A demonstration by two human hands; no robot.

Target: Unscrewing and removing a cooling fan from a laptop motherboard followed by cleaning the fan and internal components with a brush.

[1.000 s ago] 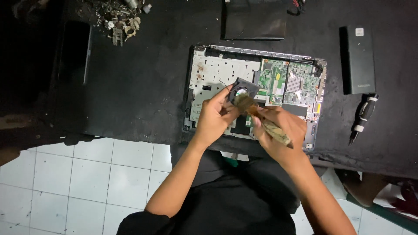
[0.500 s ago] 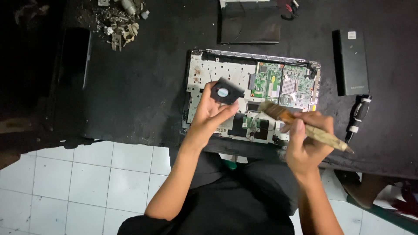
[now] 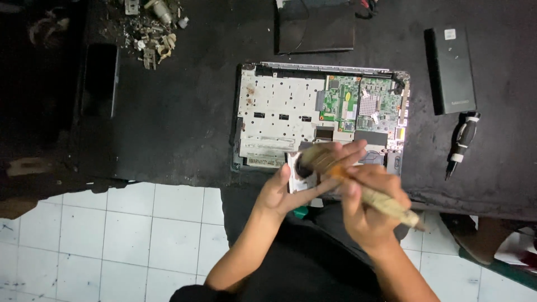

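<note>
Fingers hold fan — table edge.

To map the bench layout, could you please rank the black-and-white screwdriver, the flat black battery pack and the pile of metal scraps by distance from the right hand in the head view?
1. Black-and-white screwdriver, just right of the right hand.
2. Flat black battery pack, upper right.
3. Pile of metal scraps, far upper left.
</note>
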